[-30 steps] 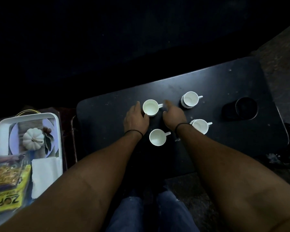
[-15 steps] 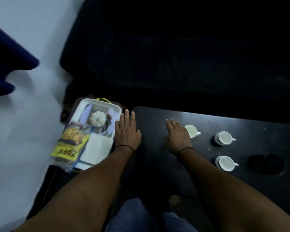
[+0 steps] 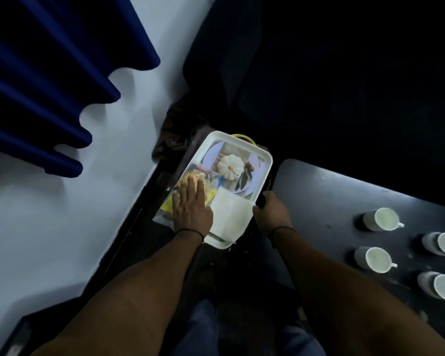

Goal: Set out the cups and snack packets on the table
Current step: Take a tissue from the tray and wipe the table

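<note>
Beside the dark table (image 3: 319,191), to its left: white tray (image 3: 263,160) printed with a pumpkin, carrying yellow snack packets (image 3: 208,191) and a folded white napkin (image 3: 229,214). Left hand (image 3: 190,206) lying flat on top of the packets, fingers straight and together, grip spread rather than curled, nothing lifted yet. Right hand (image 3: 271,211) at the tray's right edge, next to the napkin, fingers bent downward; grip apparently closed on the rim, though dim light hides the fingertips, so cannot tell for certain. Blue jeans at bottom centre, between the two forearms.

On the table, far right: four white cups (image 3: 380,219), upright and empty, arranged in two loose pairs, each apart from the others, handles pointing right. Cup part of the task apparently complete.

Packets still on the tray, well apart from the cups. Remaining, by judgement: taking hold of the packets, carrying them across to the table, laying them out near the cups. Roughly halfway through.

Blue curtain (image 3: 49,80) and pale floor (image 3: 62,227) at left.
</note>
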